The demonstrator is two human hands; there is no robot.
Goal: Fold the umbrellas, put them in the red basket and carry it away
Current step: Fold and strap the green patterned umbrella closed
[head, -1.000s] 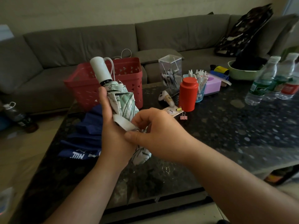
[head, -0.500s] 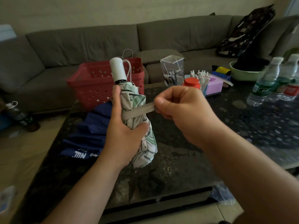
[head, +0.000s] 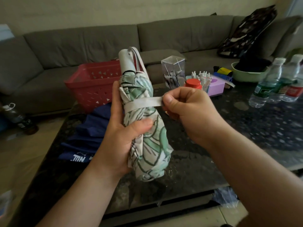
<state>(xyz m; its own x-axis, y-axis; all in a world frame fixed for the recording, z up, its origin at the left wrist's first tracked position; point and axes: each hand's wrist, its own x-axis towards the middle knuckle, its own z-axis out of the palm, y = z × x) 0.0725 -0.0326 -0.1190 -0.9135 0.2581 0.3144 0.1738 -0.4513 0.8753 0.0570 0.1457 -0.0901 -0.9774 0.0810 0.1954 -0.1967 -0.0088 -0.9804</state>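
A folded white-and-green patterned umbrella (head: 147, 145) with a white handle stands nearly upright over the dark table. My left hand (head: 121, 133) grips its canopy, thumb across the front. Its grey closing strap (head: 144, 102) runs around the canopy and out to the right, where my right hand (head: 188, 108) pinches its end and holds it taut. A dark blue umbrella (head: 88, 136) lies partly open on the table behind my left hand. The red basket (head: 91, 84) stands at the table's far left edge, partly hidden by the patterned umbrella.
The dark speckled table (head: 246, 131) carries a red-capped canister (head: 193, 83), a clear box (head: 173, 71), a cup of white pens (head: 202, 77), a purple box (head: 216, 86), a green bowl (head: 246, 74) and water bottles (head: 265, 84). A grey sofa (head: 82, 45) runs behind.
My right hand has pulled the strap out from the canopy and drawn it further around to the right. The umbrella has tilted more upright and closer to me.
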